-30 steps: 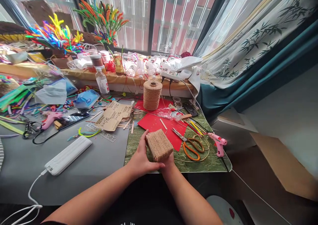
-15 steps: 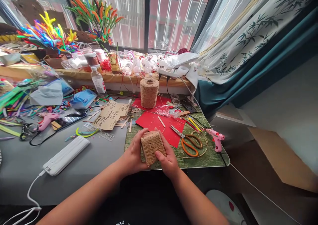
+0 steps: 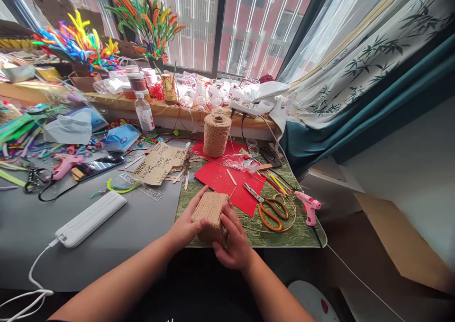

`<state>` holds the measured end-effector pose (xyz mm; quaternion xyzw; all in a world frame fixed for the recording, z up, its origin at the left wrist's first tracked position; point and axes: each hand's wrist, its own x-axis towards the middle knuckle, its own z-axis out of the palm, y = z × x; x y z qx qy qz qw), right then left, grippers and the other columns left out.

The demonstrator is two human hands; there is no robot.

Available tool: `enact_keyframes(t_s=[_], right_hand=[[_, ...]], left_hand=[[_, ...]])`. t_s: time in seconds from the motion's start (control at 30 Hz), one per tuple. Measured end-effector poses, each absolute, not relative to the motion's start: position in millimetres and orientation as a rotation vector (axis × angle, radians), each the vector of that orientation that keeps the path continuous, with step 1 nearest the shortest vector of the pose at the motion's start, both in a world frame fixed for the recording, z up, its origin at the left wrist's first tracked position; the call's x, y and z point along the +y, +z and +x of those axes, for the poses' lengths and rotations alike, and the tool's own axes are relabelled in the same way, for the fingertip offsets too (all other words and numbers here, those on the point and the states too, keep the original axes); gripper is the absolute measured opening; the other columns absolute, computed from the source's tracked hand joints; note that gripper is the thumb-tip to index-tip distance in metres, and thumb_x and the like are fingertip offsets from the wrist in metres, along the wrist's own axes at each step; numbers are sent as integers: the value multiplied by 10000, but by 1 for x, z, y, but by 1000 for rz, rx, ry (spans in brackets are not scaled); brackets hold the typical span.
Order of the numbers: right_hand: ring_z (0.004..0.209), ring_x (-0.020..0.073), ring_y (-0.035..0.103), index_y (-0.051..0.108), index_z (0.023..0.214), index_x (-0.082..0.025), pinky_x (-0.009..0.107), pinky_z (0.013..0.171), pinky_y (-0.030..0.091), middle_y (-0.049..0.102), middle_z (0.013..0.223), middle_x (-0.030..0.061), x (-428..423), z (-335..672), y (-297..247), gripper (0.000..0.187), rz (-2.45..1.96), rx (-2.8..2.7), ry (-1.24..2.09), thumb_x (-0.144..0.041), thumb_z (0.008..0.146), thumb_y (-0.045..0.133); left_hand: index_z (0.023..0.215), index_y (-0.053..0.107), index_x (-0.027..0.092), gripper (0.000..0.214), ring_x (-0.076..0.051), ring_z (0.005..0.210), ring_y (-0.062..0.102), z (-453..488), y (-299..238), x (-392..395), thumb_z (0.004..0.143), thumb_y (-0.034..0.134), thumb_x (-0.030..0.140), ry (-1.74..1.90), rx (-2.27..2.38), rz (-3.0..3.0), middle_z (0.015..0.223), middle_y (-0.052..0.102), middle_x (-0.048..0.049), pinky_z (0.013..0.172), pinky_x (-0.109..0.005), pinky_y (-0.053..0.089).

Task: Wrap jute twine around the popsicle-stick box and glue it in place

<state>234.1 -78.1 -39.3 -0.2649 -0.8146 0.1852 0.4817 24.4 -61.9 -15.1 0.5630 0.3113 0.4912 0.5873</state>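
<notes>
Between my two hands, just above the table's front edge, is a twine-wrapped box (image 3: 209, 209), its sides covered in rows of tan cord. My left hand (image 3: 186, 225) grips its left side, thumb along the near edge. My right hand (image 3: 232, 241) is wrapped round its right side, fingers on the wound cord. A strand of twine appears to trail from near my right hand toward the scissors (image 3: 272, 210), which have orange handles and lie to the right. Behind the box, a large spool of twine (image 3: 216, 136) stands upright on red sheets (image 3: 227, 177).
A pink glue gun (image 3: 310, 207) stands at the table's right corner, and another pink glue gun (image 3: 66, 164) lies at the left. Sandpaper sheets (image 3: 159, 163), a white power strip (image 3: 90, 217), a bottle (image 3: 144, 113) and a tissue pack (image 3: 121, 137) crowd the left and back.
Both hands have turned the twine-wrapped box, so a different wound face points up. My right hand has shifted its grip to the lower right side. The camera view has tilted slightly.
</notes>
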Motion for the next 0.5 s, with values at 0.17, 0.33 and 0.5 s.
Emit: enact_keyframes(t_s=[0.17,0.33,0.5], right_hand=[[1590,404,247,110,1678,-319,589,1225,390,192,1746,122,-72,240,-29,1259,-873,-1820,889,-450,720,916],[1490,374,448,314,1610,-313,525,1206,437,411,1641,130,-63,252,-17,1156,-876,-1851,978,-438,663,964],[1492,389,438,284,1625,-361,597,1261,340,445,1615,110,-63,257,-25,1193,-851,-1882,703,-346,655,978]], left_hand=[[1666,138,341,1266,-425,1495,410,18,-17,-69,694,921,553,1227,734,1562,1640,350,-156,1248,-602,330],[1674,132,346,1268,-449,1556,300,11,-12,-64,692,850,703,1068,673,1618,1722,206,-143,1264,-611,288],[1648,273,307,1068,-437,1539,356,15,-17,-54,790,749,731,930,635,1148,1697,335,-146,1235,-621,320]])
